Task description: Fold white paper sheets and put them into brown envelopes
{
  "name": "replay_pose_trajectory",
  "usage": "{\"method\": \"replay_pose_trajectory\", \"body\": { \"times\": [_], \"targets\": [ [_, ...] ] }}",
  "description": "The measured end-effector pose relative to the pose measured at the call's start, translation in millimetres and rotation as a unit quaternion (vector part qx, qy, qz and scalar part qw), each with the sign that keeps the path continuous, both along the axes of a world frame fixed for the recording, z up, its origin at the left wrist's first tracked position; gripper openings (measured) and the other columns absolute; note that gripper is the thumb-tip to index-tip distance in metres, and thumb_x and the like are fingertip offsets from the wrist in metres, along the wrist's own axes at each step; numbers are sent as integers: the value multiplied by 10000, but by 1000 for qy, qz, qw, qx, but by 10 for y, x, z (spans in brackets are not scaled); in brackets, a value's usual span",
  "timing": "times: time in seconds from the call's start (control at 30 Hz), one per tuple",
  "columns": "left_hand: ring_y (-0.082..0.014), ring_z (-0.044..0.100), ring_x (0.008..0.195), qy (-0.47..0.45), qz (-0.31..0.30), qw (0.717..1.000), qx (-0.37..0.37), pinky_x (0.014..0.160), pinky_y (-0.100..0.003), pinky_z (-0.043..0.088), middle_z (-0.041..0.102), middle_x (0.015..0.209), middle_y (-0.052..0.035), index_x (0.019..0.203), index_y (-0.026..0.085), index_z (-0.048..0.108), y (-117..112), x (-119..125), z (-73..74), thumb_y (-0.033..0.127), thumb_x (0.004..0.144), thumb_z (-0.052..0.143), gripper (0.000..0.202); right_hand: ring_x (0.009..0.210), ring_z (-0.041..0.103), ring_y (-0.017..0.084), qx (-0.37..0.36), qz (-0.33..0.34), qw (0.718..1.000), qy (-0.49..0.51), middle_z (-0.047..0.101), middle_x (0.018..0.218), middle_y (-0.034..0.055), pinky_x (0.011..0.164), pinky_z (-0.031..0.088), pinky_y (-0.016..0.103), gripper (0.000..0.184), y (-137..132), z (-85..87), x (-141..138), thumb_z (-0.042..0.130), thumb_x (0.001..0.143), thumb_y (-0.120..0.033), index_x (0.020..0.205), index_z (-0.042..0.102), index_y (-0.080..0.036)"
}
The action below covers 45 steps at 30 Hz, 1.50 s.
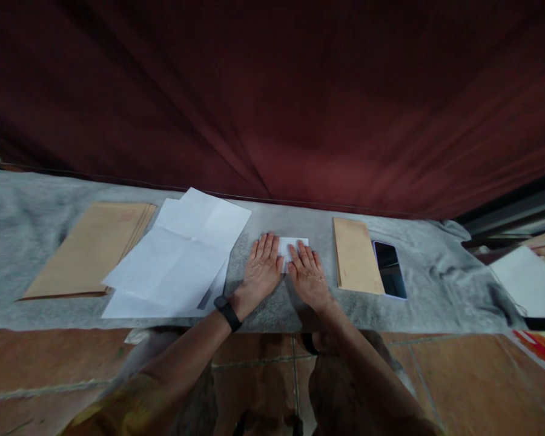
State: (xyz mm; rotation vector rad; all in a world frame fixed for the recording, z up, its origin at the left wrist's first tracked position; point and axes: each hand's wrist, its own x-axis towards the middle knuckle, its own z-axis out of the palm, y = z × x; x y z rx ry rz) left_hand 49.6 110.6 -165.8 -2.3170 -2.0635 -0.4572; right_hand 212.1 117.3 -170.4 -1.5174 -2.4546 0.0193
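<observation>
My left hand (261, 269) lies flat, fingers stretched out, pressing on a small folded white paper (294, 245) on the grey cloth (36, 194). My right hand (307, 274) lies flat beside it on the same paper, fingers also extended. Most of the folded paper is hidden under both palms; only its far edge shows. A black band is on my left wrist.
Loose white sheets (181, 254) lie left of my hands, with a stack of brown envelopes (88, 248) further left. Another brown envelope stack (356, 255) and a dark phone (389, 269) lie to the right. A dark red curtain (272, 91) hangs behind. Tiled floor is below.
</observation>
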Motion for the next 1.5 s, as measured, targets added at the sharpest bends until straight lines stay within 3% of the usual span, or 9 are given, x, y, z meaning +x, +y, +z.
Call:
{"method": "replay_pose_trajectory", "body": {
  "times": [0.23, 0.47, 0.67, 0.8, 0.9, 1.07, 1.5],
  "targets": [
    [-289, 258, 1543, 10, 9, 1000, 5, 1262, -481, 228, 345, 1628, -182, 1538, 49, 380, -62, -55, 16, 390, 1025, 359, 616, 1486, 354, 303, 11, -18, 1000, -7, 313, 1651, 145, 1204, 273, 513, 564, 17, -32, 138, 364, 1068, -397, 1586, 344, -172],
    [-315, 277, 1534, 22, 10, 1000, -3, 1253, -482, 242, 336, 1623, -213, 1536, 32, 384, -95, -99, 58, 468, 1015, 388, 679, 1474, 377, 304, 4, -34, 999, 4, 374, 1621, 146, 1209, 276, 521, 551, 17, -5, 189, 344, 1068, -372, 1562, 386, -130],
    [-315, 270, 1536, 25, 15, 999, -16, 1255, -481, 235, 333, 1626, -207, 1538, 39, 383, -96, -92, 65, 461, 1010, 396, 676, 1518, 303, 302, 10, -48, 998, 44, 355, 1622, 184, 1225, 251, 537, 560, 113, 108, -53, 342, 1064, -366, 1527, 423, -62],
    [-298, 233, 1550, 27, 11, 999, -16, 1256, -489, 234, 316, 1638, -190, 1537, 61, 395, -92, -102, 44, 379, 1006, 403, 619, 1526, 298, 243, -18, 1, 998, 61, 348, 1635, 139, 1237, 266, 465, 535, 139, 95, -271, 289, 1078, -346, 1540, 418, -110],
    [-290, 247, 1547, 23, 10, 1000, -11, 1254, -484, 247, 327, 1637, -178, 1534, 76, 406, -91, -109, 33, 315, 998, 394, 587, 1520, 314, 247, -22, 15, 998, 48, 367, 1626, 130, 1233, 276, 474, 519, 129, 43, -341, 302, 1079, -346, 1539, 432, -145],
    [-288, 272, 1539, 7, 4, 1000, 2, 1240, -498, 276, 358, 1627, -170, 1530, 103, 413, -95, -129, 10, 327, 997, 399, 578, 1517, 317, 260, 0, -3, 1000, 21, 350, 1633, 125, 1223, 276, 504, 515, 113, -9, -290, 334, 1076, -338, 1566, 390, -187],
    [-303, 287, 1532, 6, 5, 1000, 6, 1241, -516, 277, 369, 1627, -141, 1516, 143, 445, -210, -175, 12, 324, 1022, 387, 529, 1514, 312, 286, 22, -7, 1000, 14, 347, 1631, 165, 1210, 273, 499, 544, 120, -48, -169, 360, 1076, -383, 1559, 388, -133]
  ]
}}
